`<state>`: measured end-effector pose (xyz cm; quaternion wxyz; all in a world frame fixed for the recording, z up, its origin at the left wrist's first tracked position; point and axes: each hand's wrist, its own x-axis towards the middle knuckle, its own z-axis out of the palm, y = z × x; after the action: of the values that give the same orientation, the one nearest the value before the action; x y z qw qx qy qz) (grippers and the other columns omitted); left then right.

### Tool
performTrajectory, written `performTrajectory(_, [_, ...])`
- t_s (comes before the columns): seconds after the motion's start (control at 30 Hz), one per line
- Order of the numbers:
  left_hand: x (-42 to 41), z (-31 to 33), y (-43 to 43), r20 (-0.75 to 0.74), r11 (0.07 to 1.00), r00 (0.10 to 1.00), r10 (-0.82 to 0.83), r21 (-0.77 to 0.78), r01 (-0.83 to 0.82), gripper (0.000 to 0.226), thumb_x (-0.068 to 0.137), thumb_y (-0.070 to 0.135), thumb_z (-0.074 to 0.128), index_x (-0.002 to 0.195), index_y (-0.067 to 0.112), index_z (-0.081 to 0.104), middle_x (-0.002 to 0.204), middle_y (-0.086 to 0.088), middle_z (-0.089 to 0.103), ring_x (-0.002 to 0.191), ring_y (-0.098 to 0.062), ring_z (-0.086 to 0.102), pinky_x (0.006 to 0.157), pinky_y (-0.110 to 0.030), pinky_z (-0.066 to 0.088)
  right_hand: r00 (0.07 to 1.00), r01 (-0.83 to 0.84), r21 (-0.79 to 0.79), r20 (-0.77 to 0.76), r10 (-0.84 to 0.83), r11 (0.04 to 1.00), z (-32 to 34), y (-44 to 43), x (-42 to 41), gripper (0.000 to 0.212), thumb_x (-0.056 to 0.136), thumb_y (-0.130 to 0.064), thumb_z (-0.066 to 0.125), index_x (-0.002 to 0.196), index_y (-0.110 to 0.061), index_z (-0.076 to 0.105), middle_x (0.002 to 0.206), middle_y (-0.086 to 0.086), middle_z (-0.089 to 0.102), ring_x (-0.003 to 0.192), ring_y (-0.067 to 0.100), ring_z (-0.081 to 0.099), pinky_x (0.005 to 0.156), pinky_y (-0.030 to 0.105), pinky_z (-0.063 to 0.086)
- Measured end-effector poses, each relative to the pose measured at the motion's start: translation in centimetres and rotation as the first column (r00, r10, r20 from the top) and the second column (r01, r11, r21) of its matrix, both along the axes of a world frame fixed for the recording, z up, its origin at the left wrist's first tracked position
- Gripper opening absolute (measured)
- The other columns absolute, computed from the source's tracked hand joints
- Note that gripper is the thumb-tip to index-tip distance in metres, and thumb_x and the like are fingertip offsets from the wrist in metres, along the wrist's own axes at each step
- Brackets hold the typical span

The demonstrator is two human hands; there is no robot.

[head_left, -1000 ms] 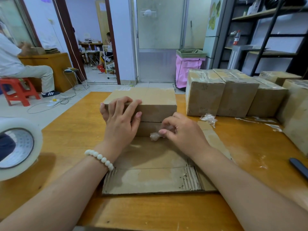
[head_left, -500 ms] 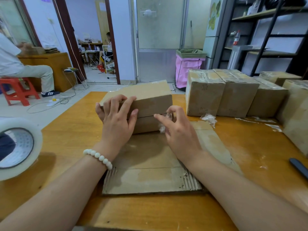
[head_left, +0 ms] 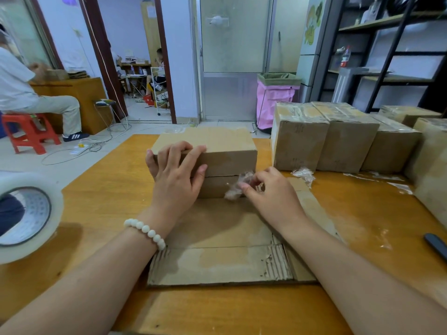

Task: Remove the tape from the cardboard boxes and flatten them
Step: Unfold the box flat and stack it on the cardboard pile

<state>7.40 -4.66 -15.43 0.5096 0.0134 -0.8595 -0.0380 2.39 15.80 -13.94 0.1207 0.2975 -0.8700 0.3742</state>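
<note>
Two hands: left grip (head_left: pixel 176 180) spread on the box (head_left: pixel 229 153), right grip (head_left: pixel 273 197) pinching tape (head_left: pixel 238 187) at its front.

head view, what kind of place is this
Probably a small packing or storeroom workspace: a row of taped cardboard boxes stands on the wooden table, a large roll of clear tape sits at the left, and metal shelving lines the right wall.
</note>
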Motion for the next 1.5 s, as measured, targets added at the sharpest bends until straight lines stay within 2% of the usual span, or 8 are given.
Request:
performTrajectory(0.4, [-0.1, -0.1, -0.2, -0.002, 0.999, 1.000, 0.005, 0.034, -0.005, 0.033, 0.092, 0.034, 0.047, 0.121, 0.022, 0.057, 0.117, -0.004, 0.047, 0.113, -0.027, 0.037, 0.103, -0.066, 0.020, 0.991, -0.016, -0.134, 0.127, 0.033, 0.991, 0.2, 0.0, -0.2, 0.036, 0.082, -0.009, 0.061, 0.056, -0.014, 0.037, 0.083, -0.005, 0.041, 0.075, 0.002, 0.042, 0.064, 0.004, 0.030])
performTrajectory(0.57, [0.0, -0.2, -0.3, -0.034, 0.998, 0.999, 0.019, 0.065, -0.017, 0.032, 0.092, 0.034, 0.047, 0.120, 0.022, 0.057, 0.117, 0.000, 0.043, 0.113, -0.026, 0.038, 0.105, -0.056, 0.015, 0.973, 0.008, -0.181, 0.226, 0.034, 0.983, 0.4, 0.3, -0.4, 0.034, 0.086, -0.010, 0.059, 0.057, -0.010, 0.040, 0.099, -0.003, 0.050, 0.089, 0.005, 0.047, 0.066, 0.002, 0.029])
performTrajectory(0.7, [0.0, -0.1, -0.1, -0.018, 0.997, 1.000, 0.012, 0.075, -0.010, 0.031, 0.091, 0.035, 0.046, 0.121, 0.027, 0.051, 0.117, 0.003, 0.041, 0.114, -0.025, 0.039, 0.106, -0.054, 0.015, 0.952, 0.030, -0.215, 0.305, 0.038, 0.976, 0.6, 0.3, 0.1, 0.037, 0.091, -0.030, 0.060, 0.061, -0.010, 0.047, 0.097, 0.001, 0.052, 0.085, 0.006, 0.049, 0.069, 0.011, 0.034])
performTrajectory(0.8, [0.0, -0.1, 0.0, -0.001, 0.997, 1.000, 0.012, 0.080, -0.012, 0.032, 0.091, 0.035, 0.045, 0.121, 0.029, 0.047, 0.118, 0.004, 0.041, 0.114, -0.024, 0.039, 0.104, -0.059, 0.018, 0.944, 0.070, -0.034, 0.325, -0.055, 0.997, 0.7, 0.1, 0.3, 0.037, 0.090, -0.044, 0.058, 0.070, -0.013, 0.049, 0.094, 0.003, 0.047, 0.080, 0.012, 0.046, 0.068, 0.027, 0.032])
performTrajectory(1.1, [-0.1, -0.2, 0.0, -0.025, 0.999, 1.000, 0.015, 0.029, -0.014, 0.031, 0.089, 0.035, 0.046, 0.120, 0.029, 0.048, 0.117, 0.004, 0.042, 0.113, -0.024, 0.040, 0.105, -0.053, 0.016, 0.950, 0.220, 0.277, 0.155, -0.269, 0.935, 0.4, -0.3, -0.7, 0.058, 0.087, -0.063, 0.049, 0.097, -0.009, 0.068, 0.104, 0.006, 0.047, 0.107, 0.025, 0.047, 0.092, 0.034, 0.038])
performTrajectory(1.3, [-0.2, -0.1, 0.1, -0.051, 0.999, 0.999, -0.002, 0.054, 0.005, 0.031, 0.090, 0.036, 0.046, 0.120, 0.029, 0.048, 0.117, 0.005, 0.041, 0.113, -0.024, 0.040, 0.107, -0.050, 0.013, 0.926, 0.261, 0.439, 0.138, -0.352, 0.860, 0.7, 0.2, -1.2, 0.078, 0.081, -0.076, 0.041, 0.116, -0.008, 0.061, 0.119, 0.009, 0.050, 0.119, 0.029, 0.041, 0.095, 0.039, 0.038])
performTrajectory(1.43, [-0.1, -0.1, 0.2, -0.054, 0.999, 0.999, -0.004, 0.045, 0.006, 0.034, 0.088, 0.037, 0.046, 0.121, 0.028, 0.048, 0.118, 0.004, 0.040, 0.114, -0.025, 0.039, 0.108, -0.050, 0.012, 0.974, 0.093, 0.212, 0.183, -0.133, 0.973, 0.5, 0.5, -1.2, 0.030, 0.089, -0.053, 0.055, 0.083, -0.024, 0.055, 0.096, -0.003, 0.050, 0.104, 0.021, 0.047, 0.085, 0.035, 0.043])
performTrajectory(1.5, [-0.1, -0.2, 0.1, -0.043, 0.999, 0.999, 0.020, 0.039, -0.019, 0.040, 0.086, 0.041, 0.048, 0.123, 0.026, 0.047, 0.120, 0.002, 0.039, 0.116, -0.026, 0.038, 0.108, -0.052, 0.011, 0.977, -0.002, 0.022, 0.212, -0.003, 1.000, 0.4, 0.3, -0.8, 0.025, 0.092, -0.036, 0.057, 0.073, -0.021, 0.051, 0.090, 0.000, 0.052, 0.091, 0.018, 0.050, 0.074, 0.030, 0.039])
